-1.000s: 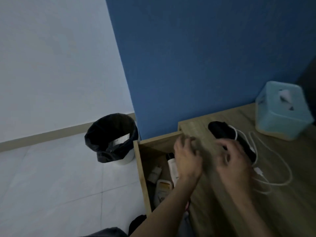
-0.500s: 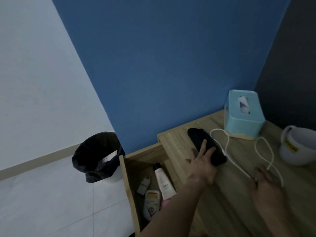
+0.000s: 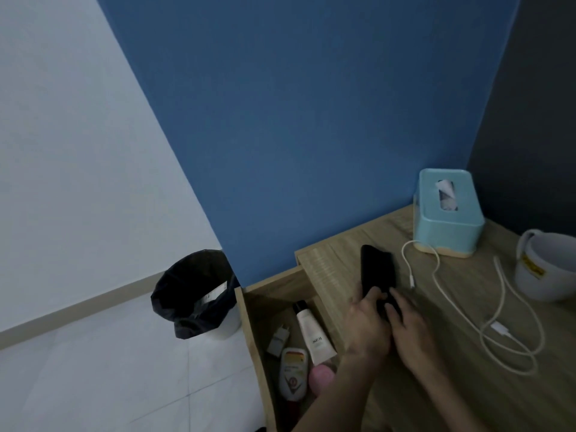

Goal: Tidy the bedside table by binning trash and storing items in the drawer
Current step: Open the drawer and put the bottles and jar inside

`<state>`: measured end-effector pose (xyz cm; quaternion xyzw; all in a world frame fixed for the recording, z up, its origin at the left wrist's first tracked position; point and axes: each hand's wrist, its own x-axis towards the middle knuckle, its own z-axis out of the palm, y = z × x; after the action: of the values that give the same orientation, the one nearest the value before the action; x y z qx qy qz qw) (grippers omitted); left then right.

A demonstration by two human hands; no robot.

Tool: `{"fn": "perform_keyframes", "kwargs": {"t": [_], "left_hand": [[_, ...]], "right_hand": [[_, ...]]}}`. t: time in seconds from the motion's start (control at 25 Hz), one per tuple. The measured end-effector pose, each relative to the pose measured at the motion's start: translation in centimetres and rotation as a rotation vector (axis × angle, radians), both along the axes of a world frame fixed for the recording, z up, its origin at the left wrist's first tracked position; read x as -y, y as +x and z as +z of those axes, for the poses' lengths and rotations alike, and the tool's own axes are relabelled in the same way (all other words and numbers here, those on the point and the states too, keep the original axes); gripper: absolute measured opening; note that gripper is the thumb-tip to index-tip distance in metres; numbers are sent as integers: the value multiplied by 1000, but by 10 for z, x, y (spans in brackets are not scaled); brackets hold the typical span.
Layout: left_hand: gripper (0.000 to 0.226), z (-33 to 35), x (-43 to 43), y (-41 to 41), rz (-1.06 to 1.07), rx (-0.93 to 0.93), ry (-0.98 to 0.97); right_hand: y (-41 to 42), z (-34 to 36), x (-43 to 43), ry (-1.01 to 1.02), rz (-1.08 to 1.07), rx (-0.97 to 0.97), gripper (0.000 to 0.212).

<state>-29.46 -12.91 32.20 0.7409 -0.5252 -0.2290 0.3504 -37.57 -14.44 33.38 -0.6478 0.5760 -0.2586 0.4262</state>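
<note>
Both hands, left hand (image 3: 367,325) and right hand (image 3: 411,333), grip clamped on the black phone's (image 3: 377,272) near end.

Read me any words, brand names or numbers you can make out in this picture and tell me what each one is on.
White tube in the drawer: small dark print, too blurred to read.
White bottle beside it: red and yellow label, lettering unreadable.
White mug on the table: yellow sticker, print too small.
Paper slip in the bin: dark marks, not legible.
Nothing here reads with certainty.
</note>
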Motion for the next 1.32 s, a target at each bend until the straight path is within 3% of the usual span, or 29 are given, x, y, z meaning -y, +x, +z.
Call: {"fn": "perform_keyframes", "kwargs": {"t": [0.16, 0.28, 0.36, 0.48, 0.6, 0.72, 0.8, 1.0, 1.32], "left_hand": [[14, 7, -19, 8, 8, -115, -56], [26, 9, -40, 28, 76, -307, -10], [37, 5, -55, 44, 110, -449, 27], [44, -1, -77, 62, 144, -571, 53], [34, -3, -104, 74, 146, -424, 146], [41, -27, -136, 87, -53, 30, 427], [48, -40, -156, 93, -135, 207, 526], [29, -33, -167, 98, -61, 185, 397], [29, -32, -169, 99, -28, 187, 424]], "right_hand": [[20, 9, -3, 129, -122, 60, 40], [34, 16, -5, 211, -127, 40, 44], [47, 19, -5, 215, -108, -11, 56], [67, 17, -8, 99, -51, -236, 72], [78, 18, -25, 45, 47, -390, 68], [77, 9, -62, -129, 173, -585, 66], [75, -5, -93, -210, 250, -641, 68], [70, -44, -124, -7, 304, -684, 58], [80, -74, -135, 219, 376, -755, 57]]}}
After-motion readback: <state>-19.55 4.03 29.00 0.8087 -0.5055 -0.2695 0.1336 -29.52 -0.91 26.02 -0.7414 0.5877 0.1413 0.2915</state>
